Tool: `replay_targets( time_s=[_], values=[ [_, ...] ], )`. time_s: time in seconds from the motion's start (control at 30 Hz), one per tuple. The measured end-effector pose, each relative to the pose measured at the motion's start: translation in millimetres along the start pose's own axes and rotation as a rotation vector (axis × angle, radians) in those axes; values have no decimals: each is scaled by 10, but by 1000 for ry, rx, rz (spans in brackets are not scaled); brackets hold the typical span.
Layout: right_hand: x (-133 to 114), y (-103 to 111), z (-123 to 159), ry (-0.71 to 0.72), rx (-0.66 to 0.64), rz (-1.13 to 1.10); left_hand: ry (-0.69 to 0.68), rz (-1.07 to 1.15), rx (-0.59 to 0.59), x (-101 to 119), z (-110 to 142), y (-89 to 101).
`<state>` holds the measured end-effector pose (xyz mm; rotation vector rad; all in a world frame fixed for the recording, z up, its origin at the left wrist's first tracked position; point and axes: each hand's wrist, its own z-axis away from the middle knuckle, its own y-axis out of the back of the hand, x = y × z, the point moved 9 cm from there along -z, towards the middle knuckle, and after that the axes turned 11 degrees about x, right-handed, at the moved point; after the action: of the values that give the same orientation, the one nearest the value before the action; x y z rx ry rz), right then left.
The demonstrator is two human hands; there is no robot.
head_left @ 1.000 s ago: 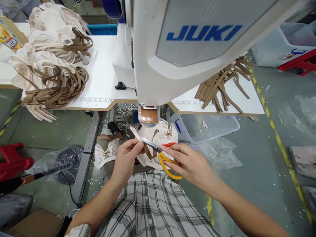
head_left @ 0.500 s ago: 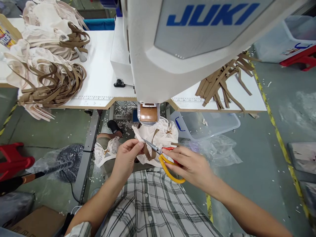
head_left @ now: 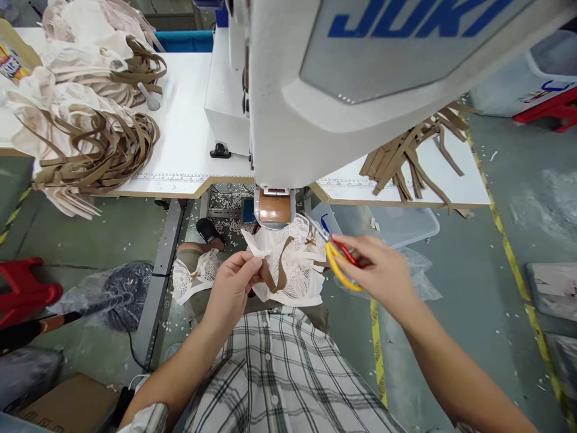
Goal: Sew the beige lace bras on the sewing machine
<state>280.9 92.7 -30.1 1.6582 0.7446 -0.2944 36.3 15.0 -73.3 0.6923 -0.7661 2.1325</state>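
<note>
My left hand [head_left: 237, 279] pinches the edge of a cream lace bra [head_left: 300, 273] that lies over my lap below the sewing machine. A brown strap [head_left: 280, 273] loops across the lace beside my fingertips. In my right hand [head_left: 378, 267] is a pair of scissors [head_left: 338, 258] with yellow and red handles. Their blades point up and left, apart from the strap and over the bra's right side. Another lace cup [head_left: 198, 276] rests on my left thigh.
Above my hands hangs the white JUKI sewing machine head [head_left: 288, 120]. Bras with brown straps [head_left: 99, 144] are heaped on the left tabletop. Cut brown strips [head_left: 406, 156] lie on the right one. A clear plastic bin [head_left: 392, 222] stands below the right table edge.
My right hand has moved the scissors right and up, away from my left fingers. The blades have swung upward and left the strap. My left hand keeps its pinch.
</note>
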Motion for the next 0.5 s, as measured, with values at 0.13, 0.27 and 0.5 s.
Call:
replay_targets(
  time_s=[0.13,0.27,0.5],
  values=[
    [285,29,-689,6,122,177,-49,-34,3,23,-37,27],
    [368,-31,-1386,88,149,265,-204,-165,32,152,-91,170],
    [807,-450,-605,-204,113,-82,-296,-536,263,192,-631,1148]
  ],
)
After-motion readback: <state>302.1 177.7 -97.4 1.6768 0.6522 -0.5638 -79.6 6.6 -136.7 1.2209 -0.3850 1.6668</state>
